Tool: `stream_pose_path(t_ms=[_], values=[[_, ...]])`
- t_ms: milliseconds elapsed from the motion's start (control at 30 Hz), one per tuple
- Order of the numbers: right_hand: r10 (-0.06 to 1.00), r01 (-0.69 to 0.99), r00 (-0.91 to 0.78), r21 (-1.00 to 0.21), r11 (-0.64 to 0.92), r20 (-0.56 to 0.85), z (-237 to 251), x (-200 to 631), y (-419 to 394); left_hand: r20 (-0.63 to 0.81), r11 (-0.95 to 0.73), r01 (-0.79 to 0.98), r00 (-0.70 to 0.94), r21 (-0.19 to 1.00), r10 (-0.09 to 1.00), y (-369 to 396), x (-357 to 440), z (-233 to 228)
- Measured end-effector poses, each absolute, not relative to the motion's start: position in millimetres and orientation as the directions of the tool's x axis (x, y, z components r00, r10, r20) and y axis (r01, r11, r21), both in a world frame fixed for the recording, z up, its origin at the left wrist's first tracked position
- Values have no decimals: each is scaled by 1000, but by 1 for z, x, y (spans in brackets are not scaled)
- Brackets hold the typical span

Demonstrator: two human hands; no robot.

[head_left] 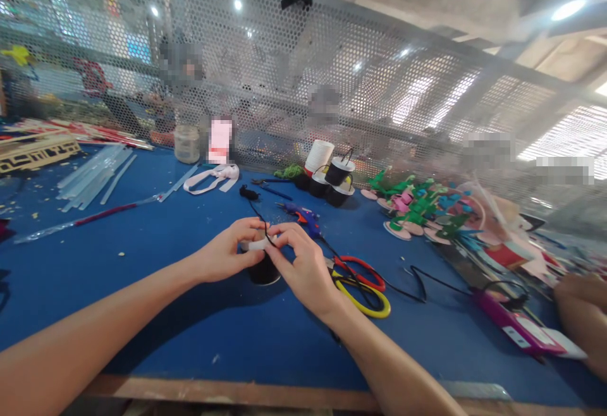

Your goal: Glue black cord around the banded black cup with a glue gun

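At a blue-covered counter backed by a wall of perforated metal mesh, a person works a small black cup with a white rim. Both hands meet over it near the counter's middle: the left hand curls around the cup's rim from the left, while the right hand pinches a thin black cord against the rim, fingers narrowed to a tight grip. Just to the right lie two pairs of scissors, red-handled and yellow-handled, overlapping. A blue glue gun rests beyond the hands, and finished black cups cluster near the mesh beside a white roll. Green, pink and blue foam pieces crowd the right side. Clear glue sticks lie scattered at far left, with a white ribbon and a glass jar behind. Another person's hand rests at the right edge. Ceiling lights glow through the mesh, and the counter's worn wooden edge shows in front.
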State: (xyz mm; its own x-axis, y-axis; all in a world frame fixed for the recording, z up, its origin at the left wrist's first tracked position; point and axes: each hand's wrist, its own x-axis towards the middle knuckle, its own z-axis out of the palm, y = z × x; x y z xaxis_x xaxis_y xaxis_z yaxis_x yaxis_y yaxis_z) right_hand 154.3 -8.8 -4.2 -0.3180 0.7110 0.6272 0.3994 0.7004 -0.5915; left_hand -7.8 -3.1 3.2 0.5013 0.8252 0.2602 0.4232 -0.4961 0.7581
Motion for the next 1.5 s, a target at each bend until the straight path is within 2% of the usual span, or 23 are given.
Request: stream_pose_path(t_ms=[100, 167, 233, 333, 400, 467, 600, 700, 800, 867, 933, 1000, 1033, 1133, 1233, 1367, 1500], values=[[733, 368, -296, -634, 680, 613, -3, 155, -9, 246, -486, 420, 507, 766, 826, -4, -9, 5], [787, 325, -249, -717, 617, 564, -1, 156, -6, 222, -462, 425, 502, 779, 836, -5, -10, 6], [871, 266, -169, -830, 490, 461, 3, 158, -2, 201, -441, 434, 495, 786, 845, -6, -10, 7], [972, 126, -85, -965, 230, 220, 12, 161, 10, 192, -427, 440, 484, 790, 854, -7, -9, 8], [992, 18, -99, -997, 79, 77, 18, 163, 22, 195, -432, 444, 484, 785, 853, -8, -9, 8], [991, -52, -135, -999, -13, -6, 23, 163, 39, 191, -433, 448, 490, 782, 851, -9, -8, 8], [984, -44, -175, -998, -46, -37, 30, 150, 78, 151, -369, 443, 453, 817, 879, -9, -9, 8], [972, -10, -235, -1000, -16, -13, 39, 125, 98, 150, -321, 412, 396, 853, 906, -7, -9, 6], [931, 38, -366, -999, 35, 18, 50, 96, 101, 172, -321, 365, 385, 874, 907, -6, -9, 3], [850, 140, -526, -982, 125, 33, 56, 87, 97, 186, -326, 341, 382, 882, 905, -6, -8, 3], [806, 326, -590, -899, 292, 48, 59, 92, 96, 189, -326, 340, 378, 882, 906, -6, -8, 3], [869, 538, -484, -748, 390, 104, 58, 112, 98, 180, -321, 362, 373, 875, 910, -5, -7, 3], [908, 604, -396, -705, 370, 137, 55, 125, 101, 174, -320, 377, 372, 869, 912, -5, -7, 3], [966, 748, -190, -612, 258, 175, 41, 171, 110, 156, -314, 426, 367, 849, 917, -4, -8, 2], [992, 841, -61, -530, 110, 110, 19, 201, 112, 156, -326, 449, 374, 832, 914, -3, -8, 4], [999, 867, 33, -498, -23, 12, -8, 208, 106, 114, -309, 453, 407, 836, 906, -5, -8, 7], [994, 818, 106, -571, -70, 29, -14, 205, 102, 26, -226, 452, 408, 863, 913, -5, -8, 10]])
